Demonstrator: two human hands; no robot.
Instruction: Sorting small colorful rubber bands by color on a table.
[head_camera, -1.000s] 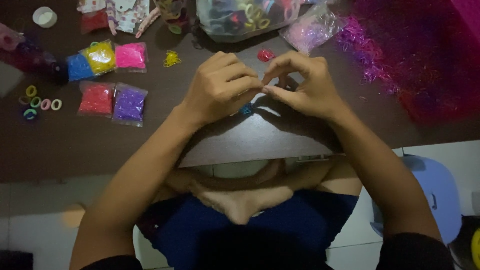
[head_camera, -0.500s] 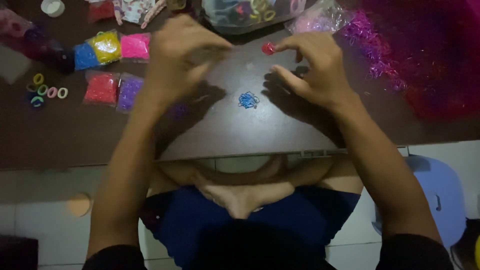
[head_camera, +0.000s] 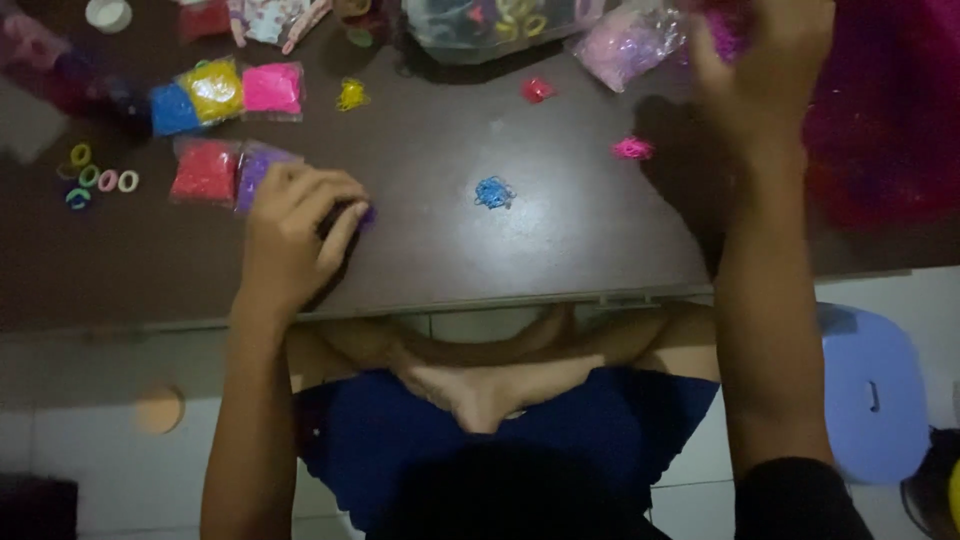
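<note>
My left hand (head_camera: 295, 235) rests on the dark table (head_camera: 450, 250) near its front edge, fingers curled on a small purple clump of rubber bands, right beside the purple bag (head_camera: 256, 170). My right hand (head_camera: 765, 60) is raised at the far right over the loose pink and magenta bands (head_camera: 725, 35); it is blurred and I cannot tell what it holds. Small piles lie between the hands: blue (head_camera: 493, 192), pink (head_camera: 632, 149), red (head_camera: 537, 90) and yellow (head_camera: 351, 95).
Bags of blue (head_camera: 172, 110), yellow (head_camera: 212, 90), pink (head_camera: 270, 88) and red (head_camera: 203, 172) bands lie at the left. Small coloured rings (head_camera: 98, 180) sit farther left. Clear bags (head_camera: 625, 45) stand at the back. A blue stool (head_camera: 870, 390) is at the lower right.
My hands parted. The left swung left and came down by the purple bag. The right rose to the far right corner. A pink pile now lies on the table.
</note>
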